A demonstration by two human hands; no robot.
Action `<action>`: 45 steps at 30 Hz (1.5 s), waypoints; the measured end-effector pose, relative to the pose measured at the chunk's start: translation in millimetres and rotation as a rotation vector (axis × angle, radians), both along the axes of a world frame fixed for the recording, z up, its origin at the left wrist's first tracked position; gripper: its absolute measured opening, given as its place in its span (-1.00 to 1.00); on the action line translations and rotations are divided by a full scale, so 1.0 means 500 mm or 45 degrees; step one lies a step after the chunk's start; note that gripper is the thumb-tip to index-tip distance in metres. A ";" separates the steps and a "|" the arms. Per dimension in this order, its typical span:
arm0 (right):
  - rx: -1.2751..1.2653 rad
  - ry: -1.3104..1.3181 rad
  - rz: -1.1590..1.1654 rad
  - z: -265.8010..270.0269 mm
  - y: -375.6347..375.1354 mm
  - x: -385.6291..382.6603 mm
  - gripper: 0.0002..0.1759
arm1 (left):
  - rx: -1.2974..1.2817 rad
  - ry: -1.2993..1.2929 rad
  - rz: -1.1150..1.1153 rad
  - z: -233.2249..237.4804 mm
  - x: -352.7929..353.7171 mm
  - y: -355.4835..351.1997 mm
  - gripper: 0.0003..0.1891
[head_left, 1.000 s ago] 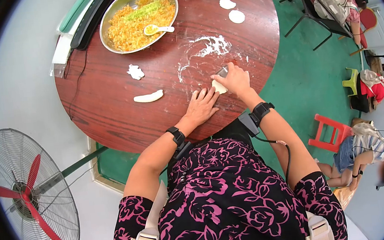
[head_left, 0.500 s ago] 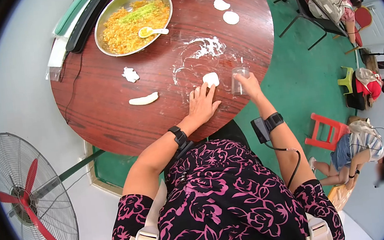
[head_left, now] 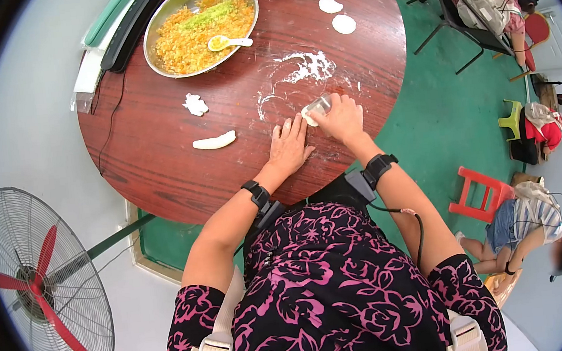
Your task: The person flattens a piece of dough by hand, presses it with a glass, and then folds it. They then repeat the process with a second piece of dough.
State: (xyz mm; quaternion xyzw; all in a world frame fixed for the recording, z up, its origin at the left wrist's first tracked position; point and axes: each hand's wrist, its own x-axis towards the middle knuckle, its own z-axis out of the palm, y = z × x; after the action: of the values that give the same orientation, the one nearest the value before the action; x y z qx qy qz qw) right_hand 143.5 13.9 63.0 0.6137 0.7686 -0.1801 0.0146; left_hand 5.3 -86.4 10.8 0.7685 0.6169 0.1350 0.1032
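My right hand (head_left: pixel 343 119) is wrapped round a clear glass (head_left: pixel 320 106) that presses on a small round of white dough (head_left: pixel 308 116). Beside it, my left hand (head_left: pixel 288 149) rests on the table with its fingers stretched out, the tips at the dough's left edge. A patch of flour (head_left: pixel 310 68) is spread beyond the hands. A roll of dough (head_left: pixel 215 141) and a torn lump of dough (head_left: pixel 195 105) lie to the left. Two flat dough wrappers (head_left: pixel 343 24) lie farther back on the right.
A metal bowl (head_left: pixel 150 58) of chopped yellow-orange filling stands on the round table (head_left: pixel 160 180), with a white spoon (head_left: pixel 231 43) in it. A black-and-green device (head_left: pixel 138 27) lies at the left edge. A fan (head_left: pixel 41 286) stands left. Other people sit at right, near a red stool (head_left: pixel 476 197).
My right hand has moved left with the glass, from beside the dough onto it. The left hand stays flat at the dough's edge.
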 end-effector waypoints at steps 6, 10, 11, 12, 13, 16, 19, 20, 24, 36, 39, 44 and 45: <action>0.127 -0.050 0.080 -0.005 -0.031 -0.014 -0.23 | 0.014 -0.009 0.004 -0.001 0.003 0.002 -0.21; 0.235 -0.004 0.087 -0.021 -0.037 -0.009 -0.18 | 0.003 -0.041 -0.010 0.004 -0.002 -0.002 -0.23; 0.121 0.043 0.033 -0.018 -0.023 -0.003 -0.17 | 0.001 -0.058 -0.008 0.010 -0.003 0.000 -0.23; 0.011 0.091 -0.021 -0.016 -0.007 0.006 -0.16 | -0.010 -0.059 -0.005 0.010 -0.004 0.000 -0.24; -0.096 0.139 -0.075 -0.014 0.008 0.016 -0.16 | -0.018 -0.061 -0.001 0.011 -0.004 0.002 -0.24; -0.253 0.392 -0.310 -0.032 0.034 0.049 -0.20 | 0.025 -0.093 -0.039 0.020 -0.010 0.022 -0.25; -0.451 0.981 -0.670 -0.069 0.043 0.090 -0.30 | 0.126 -0.058 -0.212 0.025 -0.023 0.057 -0.26; -0.531 1.109 -0.739 -0.068 0.043 0.103 -0.31 | 0.166 -0.032 -0.289 0.024 -0.027 0.069 -0.26; -0.540 1.102 -0.718 -0.066 0.042 0.132 -0.34 | 0.080 0.017 -0.322 0.007 -0.018 0.084 -0.26; -0.255 0.508 -0.232 0.000 -0.022 0.043 -0.23 | -0.034 -0.417 0.017 0.034 -0.031 -0.003 -0.57; -0.138 0.335 -0.097 -0.007 -0.054 0.001 -0.25 | 0.072 -0.011 -0.231 0.001 -0.057 -0.003 -0.56; 0.009 0.111 -0.070 -0.022 -0.049 -0.015 -0.22 | 0.072 0.028 -0.233 0.013 -0.047 -0.015 -0.51; -0.031 0.083 -0.109 -0.016 -0.031 -0.013 -0.22 | 0.085 0.026 -0.234 0.012 -0.048 -0.013 -0.50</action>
State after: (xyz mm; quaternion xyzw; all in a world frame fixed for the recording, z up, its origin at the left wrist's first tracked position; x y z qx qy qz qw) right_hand 136.9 -1.7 54.8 0.6396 0.7395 -0.2097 -0.0107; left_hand -18.7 -93.0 16.7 0.8261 0.5401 0.1376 0.0830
